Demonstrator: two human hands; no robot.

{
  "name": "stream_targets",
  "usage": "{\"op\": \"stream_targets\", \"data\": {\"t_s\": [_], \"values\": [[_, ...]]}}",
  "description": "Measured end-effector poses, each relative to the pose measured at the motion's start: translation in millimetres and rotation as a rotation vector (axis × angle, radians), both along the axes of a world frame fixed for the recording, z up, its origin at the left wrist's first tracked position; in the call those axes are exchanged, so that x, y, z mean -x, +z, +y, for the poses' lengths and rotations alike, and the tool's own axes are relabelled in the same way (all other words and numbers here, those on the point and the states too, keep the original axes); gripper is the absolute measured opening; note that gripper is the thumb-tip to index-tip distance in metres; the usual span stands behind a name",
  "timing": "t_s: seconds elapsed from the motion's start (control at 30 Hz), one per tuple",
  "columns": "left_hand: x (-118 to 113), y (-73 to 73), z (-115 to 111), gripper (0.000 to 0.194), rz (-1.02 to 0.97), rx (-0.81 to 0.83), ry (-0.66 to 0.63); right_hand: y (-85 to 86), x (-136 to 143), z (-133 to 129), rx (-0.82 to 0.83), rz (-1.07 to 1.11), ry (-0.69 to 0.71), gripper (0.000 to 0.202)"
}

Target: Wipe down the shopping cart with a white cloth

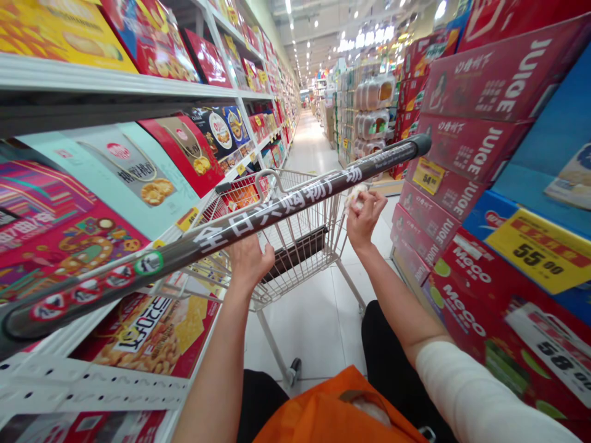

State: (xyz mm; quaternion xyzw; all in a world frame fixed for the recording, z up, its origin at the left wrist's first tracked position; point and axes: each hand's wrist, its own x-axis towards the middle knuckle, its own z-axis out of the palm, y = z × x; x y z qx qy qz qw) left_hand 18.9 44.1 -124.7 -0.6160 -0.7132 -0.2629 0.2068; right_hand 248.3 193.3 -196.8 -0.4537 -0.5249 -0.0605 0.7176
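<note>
A shopping cart's dark handle [286,203] with white lettering crosses the view at a slant. My left hand [250,261] is at the underside of the handle, thumb out to the side, its other fingers hidden behind the bar. To the right, my right hand [364,216] is closed with its fingers bent round a crumpled whitish item [356,198], just below the handle's right part. Beyond the handle is the cart's wire basket [295,261], with a dark panel [295,253] on its near side.
Shelves [115,72] of boxed goods line the left side, close to the cart. Stacked red juice cartons [475,92] and price signs [538,252] rise close on the right. A tiled aisle [309,132] runs ahead between them, with more stacked goods [373,104] on its right.
</note>
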Motion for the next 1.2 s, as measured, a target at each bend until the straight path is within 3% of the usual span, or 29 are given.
{"op": "stream_targets", "data": {"t_s": [0.1, 0.17, 0.37, 0.43, 0.5, 0.6, 0.67, 0.73, 0.87, 0.93, 1.0, 1.07, 1.13, 1.2], "values": [[0.8, -0.8, 0.7, 0.053, -0.019, -0.018, -0.029, 10.1, -1.3, 17.7, 0.010, -0.118, -0.018, 0.033], [1.3, -1.3, 1.1, 0.055, -0.021, -0.022, -0.027, 2.9, 0.0, 27.2, 0.042, -0.214, 0.005, 0.038], [1.7, -1.6, 1.6, 0.051, 0.003, -0.030, -0.025, -76.1, 2.2, 16.9, 0.150, -0.553, 0.186, 0.039], [1.8, -1.4, 1.6, 0.048, 0.008, -0.027, -0.019, -86.7, 2.8, 9.9, 0.140, -0.559, 0.232, 0.039], [1.8, -1.3, 1.6, 0.047, 0.012, -0.017, -0.007, -76.2, 4.5, 9.0, 0.110, -0.454, 0.202, 0.037], [0.7, -0.9, 1.6, 0.047, 0.024, -0.005, 0.023, -39.8, 7.3, 19.6, 0.090, -0.299, 0.117, 0.039], [-0.8, -0.3, 1.2, 0.048, 0.027, 0.002, 0.039, -24.9, 8.8, 28.1, 0.105, -0.256, 0.083, 0.043], [-2.2, 0.4, 0.6, 0.050, 0.018, 0.009, 0.045, -29.9, 9.8, 30.4, 0.115, -0.256, 0.086, 0.043], [-3.6, 0.2, 0.2, 0.060, -0.018, 0.014, 0.030, -75.9, 9.0, 14.9, 0.142, -0.408, 0.245, 0.041], [-3.8, -0.2, 0.5, 0.063, -0.044, 0.011, 0.013, -87.2, 7.7, 6.3, 0.157, -0.405, 0.274, 0.040], [-4.7, -0.2, 0.6, 0.065, -0.070, 0.009, -0.002, -78.7, 6.9, 4.8, 0.124, -0.308, 0.228, 0.039], [-6.6, 0.5, 0.4, 0.066, -0.080, 0.013, -0.001, -56.7, 7.4, 12.6, 0.043, -0.231, 0.193, 0.039], [-9.3, 1.6, -0.3, 0.065, -0.076, 0.025, 0.014, -35.4, 9.9, 26.4, -0.010, -0.244, 0.214, 0.041], [-11.7, 2.5, -1.3, 0.063, -0.075, 0.033, 0.019, -27.5, 14.1, 38.2, -0.038, -0.283, 0.224, 0.043]]}}
